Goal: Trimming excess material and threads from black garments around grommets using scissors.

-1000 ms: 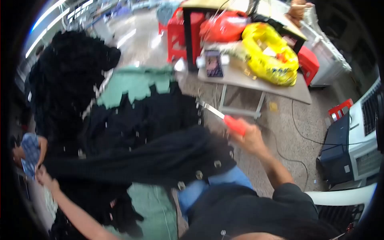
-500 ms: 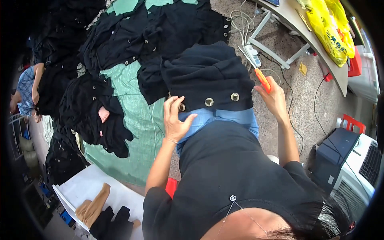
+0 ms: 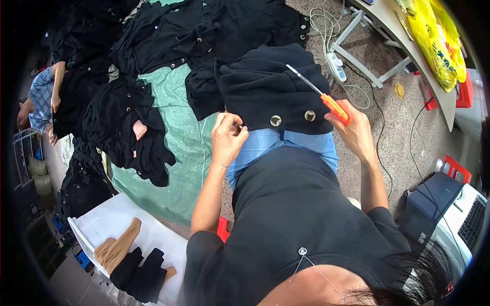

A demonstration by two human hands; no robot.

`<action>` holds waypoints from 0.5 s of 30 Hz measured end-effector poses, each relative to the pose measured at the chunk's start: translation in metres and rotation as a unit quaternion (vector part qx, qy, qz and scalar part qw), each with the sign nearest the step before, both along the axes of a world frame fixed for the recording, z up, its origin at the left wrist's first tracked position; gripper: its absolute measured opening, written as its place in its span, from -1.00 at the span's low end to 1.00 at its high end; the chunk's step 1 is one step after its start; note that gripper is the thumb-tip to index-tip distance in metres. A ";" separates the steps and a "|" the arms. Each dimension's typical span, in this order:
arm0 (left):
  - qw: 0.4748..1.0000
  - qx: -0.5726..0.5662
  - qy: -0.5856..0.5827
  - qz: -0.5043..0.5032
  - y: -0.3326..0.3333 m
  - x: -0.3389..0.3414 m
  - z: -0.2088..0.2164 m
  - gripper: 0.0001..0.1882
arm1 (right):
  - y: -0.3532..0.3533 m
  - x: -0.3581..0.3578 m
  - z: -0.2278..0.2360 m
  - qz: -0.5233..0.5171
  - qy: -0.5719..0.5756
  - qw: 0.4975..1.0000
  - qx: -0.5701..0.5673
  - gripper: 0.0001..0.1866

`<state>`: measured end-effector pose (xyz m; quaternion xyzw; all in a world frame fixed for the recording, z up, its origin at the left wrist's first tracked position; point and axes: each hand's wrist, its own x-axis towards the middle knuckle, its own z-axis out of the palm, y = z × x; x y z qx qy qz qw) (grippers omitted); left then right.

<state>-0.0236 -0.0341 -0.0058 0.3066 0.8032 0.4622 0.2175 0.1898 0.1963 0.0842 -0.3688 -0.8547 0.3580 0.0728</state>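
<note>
A black knit garment (image 3: pixel 270 86) with large metallic-looking buttons lies across my lap, over blue jeans. At its left front corner my left hand (image 3: pixel 227 137) is closed, its thumb and fingertips pinched on the garment's edge and a dark button that is mostly hidden. Two more buttons, a middle button (image 3: pixel 275 121) and a right button (image 3: pixel 309 116), show along the near edge. My right hand (image 3: pixel 354 130) grips a pair of scissors (image 3: pixel 335 108) by the orange handle. Their blades point up and left over the right part of the garment.
Black buttoned garments (image 3: pixel 158 46) are heaped on a green sheet (image 3: pixel 173 102). Another person's arm (image 3: pixel 57 92) is at the far left. A white bin (image 3: pixel 97 219) holds tan and black cloth. To the right are a power strip (image 3: pixel 336 67), loose cables, and a table (image 3: pixel 408 51) bearing a yellow bag.
My left hand has gone from spread fingers to a pinch at the garment's corner. The scissors have swung left, their blades now over the garment instead of beside it. The view has shifted slightly.
</note>
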 end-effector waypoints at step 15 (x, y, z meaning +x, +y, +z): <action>0.993 0.049 -0.097 0.052 -0.096 -0.059 -0.002 -0.68 | -0.058 -0.055 0.013 0.277 -0.022 0.961 -0.019 -0.53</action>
